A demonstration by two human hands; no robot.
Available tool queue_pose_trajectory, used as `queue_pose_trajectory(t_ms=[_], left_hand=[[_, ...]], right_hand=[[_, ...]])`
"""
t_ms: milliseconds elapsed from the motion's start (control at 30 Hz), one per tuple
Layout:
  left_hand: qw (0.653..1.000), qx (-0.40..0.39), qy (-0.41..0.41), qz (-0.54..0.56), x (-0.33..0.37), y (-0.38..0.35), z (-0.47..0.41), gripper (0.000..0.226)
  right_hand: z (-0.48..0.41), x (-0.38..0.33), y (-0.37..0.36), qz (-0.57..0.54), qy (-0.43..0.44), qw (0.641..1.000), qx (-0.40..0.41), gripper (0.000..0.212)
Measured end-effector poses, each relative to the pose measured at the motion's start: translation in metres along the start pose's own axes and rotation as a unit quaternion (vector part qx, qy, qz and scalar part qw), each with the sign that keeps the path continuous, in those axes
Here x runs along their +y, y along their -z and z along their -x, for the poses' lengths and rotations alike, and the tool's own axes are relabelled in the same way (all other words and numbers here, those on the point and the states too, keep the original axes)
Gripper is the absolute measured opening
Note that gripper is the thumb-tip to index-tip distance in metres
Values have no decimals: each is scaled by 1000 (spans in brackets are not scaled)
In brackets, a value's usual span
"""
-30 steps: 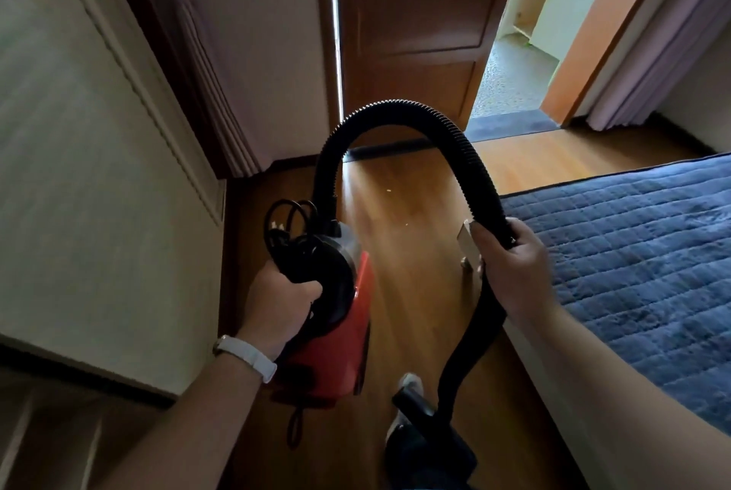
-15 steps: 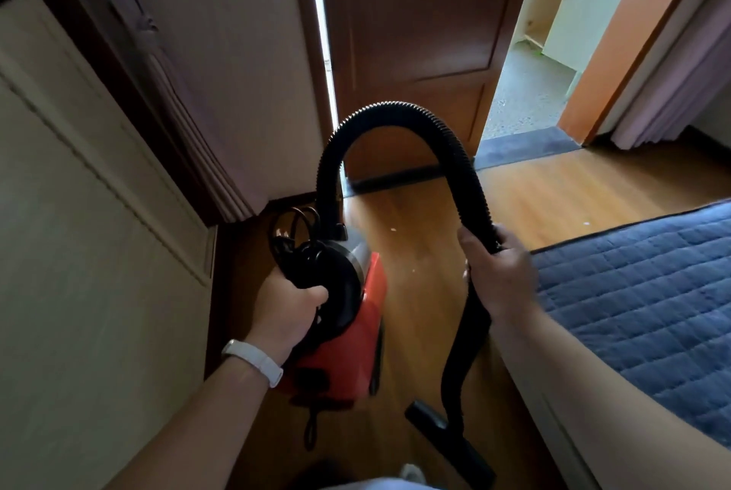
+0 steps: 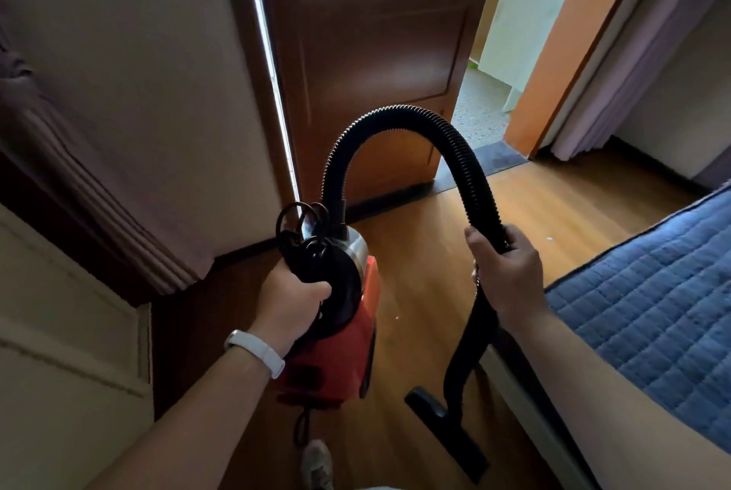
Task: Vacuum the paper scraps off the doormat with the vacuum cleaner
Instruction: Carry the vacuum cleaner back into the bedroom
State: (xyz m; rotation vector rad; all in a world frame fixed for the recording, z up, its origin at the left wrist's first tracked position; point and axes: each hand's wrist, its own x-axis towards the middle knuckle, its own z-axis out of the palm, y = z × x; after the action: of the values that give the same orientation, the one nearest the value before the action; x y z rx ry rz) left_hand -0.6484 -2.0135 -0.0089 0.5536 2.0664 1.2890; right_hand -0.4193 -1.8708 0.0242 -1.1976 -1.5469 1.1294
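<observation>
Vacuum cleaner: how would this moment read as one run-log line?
left hand: holds vacuum cleaner | right hand: grips hose | nozzle: short of doormat ahead

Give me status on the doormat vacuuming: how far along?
Done: the vacuum cleaner is picked up, left hand gripping its body, right hand gripping the hose. In hand: carrying it; the nozzle hangs by the wooden floor, short of the doormat at the doorway. Left: all the vacuuming; no scraps on the mat can be made out from here.
</observation>
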Motion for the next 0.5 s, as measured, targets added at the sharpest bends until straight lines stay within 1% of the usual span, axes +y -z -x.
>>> queue_pose_trajectory(t_ms=[67,167,267,400,500], left_hand=[[1000,-22,-13,-9,15,6,-39,24],[998,-46,-34,-28,37,9,-87,29],[996,-69,-53,-21,56,3,-121,28],[994,-100,-47,-16,82,-12,-168,32],[993,-103,-51,-34,96,-33,-202,32]], right_hand=[[-18,-9,-17,4,6,1000,26,22],[-40,-14,-35,28,15,998,59,21],[-62,-16,-48,24,4,995,93,21],[-98,-11,-62,11,-5,994,112,20],[-134,-1,-67,11,-7,990,137,20]])
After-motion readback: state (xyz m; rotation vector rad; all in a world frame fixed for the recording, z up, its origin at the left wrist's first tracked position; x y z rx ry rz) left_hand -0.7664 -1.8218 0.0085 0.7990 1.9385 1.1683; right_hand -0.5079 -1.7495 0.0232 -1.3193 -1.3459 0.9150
